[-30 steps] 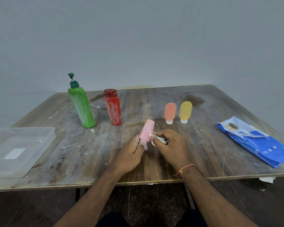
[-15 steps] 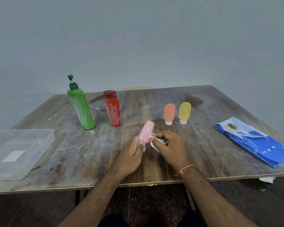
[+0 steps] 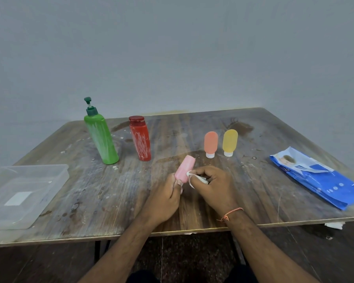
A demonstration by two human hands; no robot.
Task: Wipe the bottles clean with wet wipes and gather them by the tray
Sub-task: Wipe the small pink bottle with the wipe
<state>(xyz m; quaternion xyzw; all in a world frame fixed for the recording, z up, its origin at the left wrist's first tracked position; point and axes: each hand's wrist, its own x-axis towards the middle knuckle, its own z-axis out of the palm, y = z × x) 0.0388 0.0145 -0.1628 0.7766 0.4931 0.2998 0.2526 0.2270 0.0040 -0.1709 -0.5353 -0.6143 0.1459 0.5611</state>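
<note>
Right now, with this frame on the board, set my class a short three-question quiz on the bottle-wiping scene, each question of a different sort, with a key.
1. True or false: the green pump bottle lies on its side inside the clear tray.
2. Which bottle does the left hand hold?
A. the red bottle
B. the pink bottle
C. the yellow bottle
3. Fill in: the right hand presses a white ____ against the held bottle.

Key
1. False: it stands upright on the table, outside the tray.
2. B
3. Wipe, presumably from the blue wipes pack at the right.
</note>
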